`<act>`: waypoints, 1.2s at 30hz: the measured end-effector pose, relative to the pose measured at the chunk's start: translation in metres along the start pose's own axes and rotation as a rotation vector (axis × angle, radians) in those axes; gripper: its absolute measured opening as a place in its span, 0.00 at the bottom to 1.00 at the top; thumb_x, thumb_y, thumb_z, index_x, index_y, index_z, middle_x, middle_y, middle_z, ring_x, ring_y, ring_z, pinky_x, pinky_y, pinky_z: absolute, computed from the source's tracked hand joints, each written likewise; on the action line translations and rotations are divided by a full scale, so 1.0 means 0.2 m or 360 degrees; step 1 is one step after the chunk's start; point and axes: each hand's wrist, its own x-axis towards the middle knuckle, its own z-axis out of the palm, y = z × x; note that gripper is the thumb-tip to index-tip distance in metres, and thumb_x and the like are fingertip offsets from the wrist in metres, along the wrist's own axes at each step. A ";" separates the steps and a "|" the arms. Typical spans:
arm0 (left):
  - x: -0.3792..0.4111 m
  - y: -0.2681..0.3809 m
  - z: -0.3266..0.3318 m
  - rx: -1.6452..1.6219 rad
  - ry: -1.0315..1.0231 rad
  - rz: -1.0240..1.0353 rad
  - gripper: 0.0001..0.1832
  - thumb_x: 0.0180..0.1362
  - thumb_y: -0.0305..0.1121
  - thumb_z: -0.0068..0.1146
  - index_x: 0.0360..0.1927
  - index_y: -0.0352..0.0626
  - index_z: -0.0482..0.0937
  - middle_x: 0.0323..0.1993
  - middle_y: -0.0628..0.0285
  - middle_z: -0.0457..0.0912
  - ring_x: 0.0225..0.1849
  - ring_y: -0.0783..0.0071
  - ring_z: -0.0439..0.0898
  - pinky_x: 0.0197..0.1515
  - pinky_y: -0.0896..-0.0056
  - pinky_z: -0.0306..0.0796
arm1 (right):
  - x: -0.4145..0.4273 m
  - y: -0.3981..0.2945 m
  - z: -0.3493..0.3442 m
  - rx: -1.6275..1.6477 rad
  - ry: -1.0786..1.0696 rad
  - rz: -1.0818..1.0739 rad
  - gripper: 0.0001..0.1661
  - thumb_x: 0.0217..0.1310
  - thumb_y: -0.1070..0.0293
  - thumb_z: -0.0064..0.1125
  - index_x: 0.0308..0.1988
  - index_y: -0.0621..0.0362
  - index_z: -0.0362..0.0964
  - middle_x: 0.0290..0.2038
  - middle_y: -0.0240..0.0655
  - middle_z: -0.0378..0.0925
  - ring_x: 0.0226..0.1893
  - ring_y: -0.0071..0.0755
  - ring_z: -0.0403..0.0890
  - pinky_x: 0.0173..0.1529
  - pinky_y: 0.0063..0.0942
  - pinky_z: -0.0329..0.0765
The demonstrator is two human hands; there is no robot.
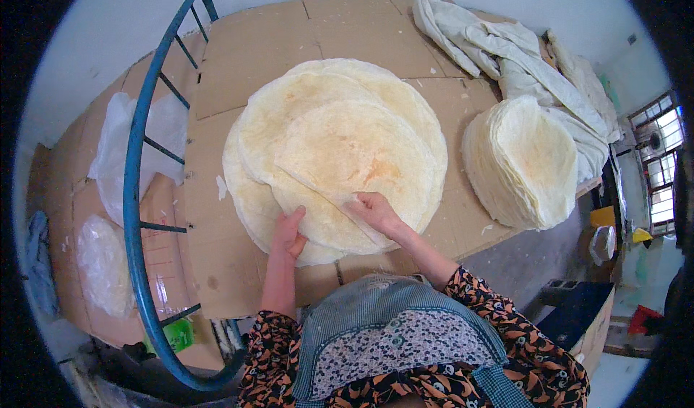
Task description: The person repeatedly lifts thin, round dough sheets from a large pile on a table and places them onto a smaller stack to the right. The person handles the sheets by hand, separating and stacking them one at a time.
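Note:
Large round thin flatbreads (336, 131) lie piled and overlapping on a cardboard-covered surface before me. The uppermost one has a browned patch and a fold or straight edge running diagonally across its lower part. My right hand (374, 210) pinches that edge between thumb and curled fingers. My left hand (290, 232) is at the lower left rim of the pile, thumb on top of a flatbread and fingers curled at its edge, partly hidden. To the right stands a tall stack of similar flatbreads (523, 161).
A blue metal bed-frame rail (132, 175) curves along the left. Beyond it lie white plastic sheeting (122, 153) and a clear plastic bag (103, 267). A crumpled pale cloth (504, 50) lies at the back right. A dark-topped box (580, 310) stands at the lower right.

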 end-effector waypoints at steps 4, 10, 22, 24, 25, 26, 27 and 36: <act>0.03 -0.04 -0.01 0.0282 0.0201 0.0204 0.26 0.49 0.28 0.59 0.52 0.36 0.66 0.45 0.54 0.75 0.44 0.59 0.76 0.44 0.56 0.73 | 0.04 -0.06 0.01 -0.0466 0.0087 -0.0208 0.19 0.53 0.56 0.53 0.35 0.62 0.76 0.30 0.50 0.77 0.32 0.46 0.79 0.37 0.37 0.75; 0.02 -0.06 -0.09 0.0271 0.0361 0.0333 0.20 0.47 0.24 0.58 0.46 0.32 0.71 0.39 0.55 0.77 0.38 0.65 0.77 0.42 0.65 0.72 | 0.31 -0.23 -0.64 -0.0771 0.0427 -0.0167 0.16 0.50 0.55 0.53 0.27 0.56 0.79 0.26 0.40 0.79 0.32 0.36 0.80 0.39 0.37 0.74; -0.09 0.01 -0.18 0.0248 0.0102 0.0101 0.18 0.50 0.26 0.55 0.46 0.37 0.72 0.36 0.61 0.78 0.34 0.71 0.78 0.34 0.73 0.73 | 0.25 -0.92 -1.15 -0.1353 0.0933 -0.0579 0.12 0.52 0.65 0.48 0.33 0.50 0.79 0.27 0.37 0.79 0.28 0.35 0.79 0.35 0.33 0.74; -0.12 0.04 -0.22 0.0145 -0.0268 0.0069 0.19 0.50 0.25 0.54 0.48 0.38 0.71 0.36 0.62 0.78 0.34 0.72 0.78 0.33 0.74 0.73 | 0.20 -0.78 -0.89 -0.1517 0.0865 -0.0983 0.15 0.56 0.65 0.45 0.40 0.43 0.77 0.30 0.39 0.79 0.32 0.40 0.80 0.36 0.38 0.75; -0.14 0.06 -0.23 0.0170 -0.0336 0.0064 0.19 0.50 0.25 0.53 0.48 0.37 0.71 0.37 0.62 0.78 0.35 0.72 0.78 0.34 0.75 0.73 | 0.18 -0.68 -0.69 -0.1631 0.0786 -0.0776 0.13 0.56 0.63 0.46 0.38 0.46 0.77 0.29 0.39 0.78 0.32 0.42 0.79 0.35 0.40 0.74; -0.15 0.06 -0.23 0.0180 -0.0437 0.0016 0.20 0.50 0.24 0.53 0.49 0.37 0.70 0.38 0.62 0.78 0.36 0.73 0.78 0.35 0.75 0.72 | 0.13 -0.60 -0.53 -0.1643 0.0497 -0.0457 0.16 0.57 0.69 0.45 0.45 0.51 0.72 0.37 0.39 0.78 0.37 0.41 0.79 0.41 0.35 0.74; -0.15 0.06 -0.23 0.0232 -0.0408 -0.0050 0.20 0.50 0.24 0.53 0.50 0.37 0.70 0.39 0.62 0.78 0.37 0.74 0.78 0.35 0.76 0.72 | 0.07 -0.51 -0.37 -0.1758 0.0349 -0.0423 0.19 0.55 0.70 0.44 0.48 0.51 0.70 0.40 0.38 0.77 0.37 0.41 0.79 0.41 0.36 0.75; -0.11 0.02 0.00 0.0245 0.0100 0.0214 0.28 0.43 0.24 0.62 0.51 0.33 0.68 0.46 0.58 0.76 0.46 0.65 0.76 0.46 0.67 0.70 | -0.14 -0.11 0.13 -0.1193 0.0206 -0.0783 0.23 0.50 0.66 0.52 0.47 0.63 0.62 0.46 0.43 0.72 0.40 0.41 0.78 0.35 0.33 0.78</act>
